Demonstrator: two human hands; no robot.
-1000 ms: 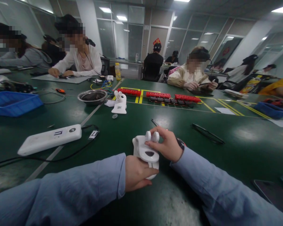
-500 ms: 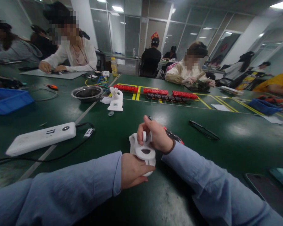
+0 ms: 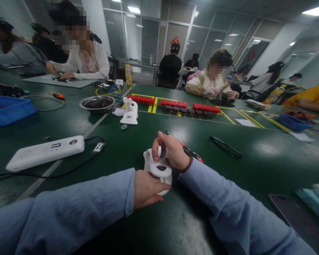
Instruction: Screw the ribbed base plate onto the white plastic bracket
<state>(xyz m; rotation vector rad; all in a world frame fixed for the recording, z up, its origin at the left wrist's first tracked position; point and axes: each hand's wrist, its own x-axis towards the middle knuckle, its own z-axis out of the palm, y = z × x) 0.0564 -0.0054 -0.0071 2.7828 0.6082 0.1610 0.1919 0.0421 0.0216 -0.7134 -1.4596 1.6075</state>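
In front of me sits a white plastic part (image 3: 161, 170) with a round opening in its top. My left hand (image 3: 149, 189) is wrapped round its near side, fingers lying along the edge. My right hand (image 3: 172, 150) is curled at the part's far end, its fingers closed about a small white round piece (image 3: 159, 151); part of that piece is hidden by the fingers. Just right of the right hand lies a red-and-black tool (image 3: 192, 153), partly covered by it. A similar white part (image 3: 129, 111) stands farther off on the green table (image 3: 117, 148).
A white power bank (image 3: 46, 152) with a black cable lies left. A metal bowl (image 3: 97, 104), blue bins (image 3: 9, 109), red strips (image 3: 174, 103) and black tweezers (image 3: 225, 147) surround the work area. A phone (image 3: 295, 216) lies at right. Several people sit across the room.
Both hands keep their hold on the white part, with only slight finger movement. The whole view has shifted a little. Across the table, one co-worker's hands have moved slightly.
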